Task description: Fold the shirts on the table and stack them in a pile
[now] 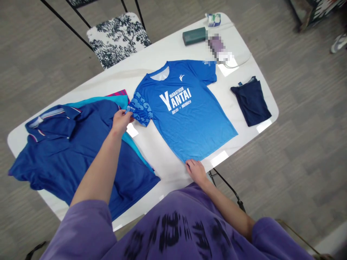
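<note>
Left hand [120, 121] pinches a sleeve [142, 108] of the blue T-shirt [195, 115]

White and wide, the table [166, 159] carries everything except a patterned chair [119, 39], which stands beyond its far edge. A dark blue polo shirt [73, 151] covers the left part, overlapping a turquoise shirt [119, 99] and a bit of pink cloth [121, 92]. Right of these, the T-shirt lies spread face up in the middle, white lettering showing, collar far and hem [213, 145] near. The left hand's thumb and fingers close on its left sleeve; the right hand [196, 170] has its fingers at the hem's left corner, but whether they grip cannot be told. Folded navy cloth [252, 103] lies at the right. Smaller still, a green case [193, 36] sits on the far right part, near a little pack [214, 20].
</note>
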Tool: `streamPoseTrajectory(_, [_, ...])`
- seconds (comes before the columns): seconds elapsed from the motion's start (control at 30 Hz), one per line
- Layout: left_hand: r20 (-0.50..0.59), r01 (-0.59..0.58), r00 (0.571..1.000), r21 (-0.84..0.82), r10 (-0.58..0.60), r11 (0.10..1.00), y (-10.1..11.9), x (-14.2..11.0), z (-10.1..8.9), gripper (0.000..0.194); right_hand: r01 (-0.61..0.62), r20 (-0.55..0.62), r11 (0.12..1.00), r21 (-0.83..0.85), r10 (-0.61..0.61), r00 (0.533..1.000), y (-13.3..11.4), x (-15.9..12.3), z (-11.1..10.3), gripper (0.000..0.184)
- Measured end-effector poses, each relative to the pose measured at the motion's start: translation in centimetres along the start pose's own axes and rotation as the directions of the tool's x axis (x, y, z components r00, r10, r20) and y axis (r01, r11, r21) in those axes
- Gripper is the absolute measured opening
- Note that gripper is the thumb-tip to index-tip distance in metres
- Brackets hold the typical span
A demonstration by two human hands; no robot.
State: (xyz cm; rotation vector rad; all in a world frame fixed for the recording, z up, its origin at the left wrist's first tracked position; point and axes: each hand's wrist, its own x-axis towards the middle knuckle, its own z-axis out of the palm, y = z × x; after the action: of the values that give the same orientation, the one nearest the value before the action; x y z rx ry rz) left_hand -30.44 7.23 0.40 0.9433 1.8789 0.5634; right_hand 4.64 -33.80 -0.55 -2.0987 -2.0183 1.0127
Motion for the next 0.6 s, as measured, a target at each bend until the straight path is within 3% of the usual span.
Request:
streamPoseTrajectory(0.13, [0.118, 0.04, 0.993, -0.173, -0.02, 0.984, 4.9, 1.0, 1.8, 0.03, 0.013, -0.042, 0.994, 0.111, -0.009, 0.999, 1.8, -0.1, -2.3, 0.023])
streamPoseTrajectory(0.23, [0.203, 0.068, 0.979, -0.225, -0.021, 0.972, 9.5, 2.2, 4.9, 0.03, 0.026, -0.083, 0.98, 0.2, -0.009, 0.996, 3.7, 0.2, -4.8, 0.033])
streamPoseTrajectory(0.43, [0.272, 0.031, 0.962, -0.143, 0.009, 0.989, 18.1, 4.8, 15.6, 0.015, 0.011, -0.199, 0.93, 0.366, 0.067, 0.978, 9.0, 1.2, -9.3, 0.039])
streamPoseTrajectory(0.53, [0.286, 0.025, 0.958, -0.064, -0.005, 0.998, 20.6, 6.4, 21.4, 0.019, -0.055, -0.211, 0.924, 0.379, 0.144, 0.967, 12.4, 1.9, -10.2, 0.041])
streamPoseTrajectory(0.6, [0.283, 0.012, 0.959, -0.051, 0.002, 0.999, 21.0, 7.1, 24.7, 0.027, -0.103, -0.217, 0.93, 0.352, 0.188, 0.958, 14.5, 2.4, -10.3, 0.042])
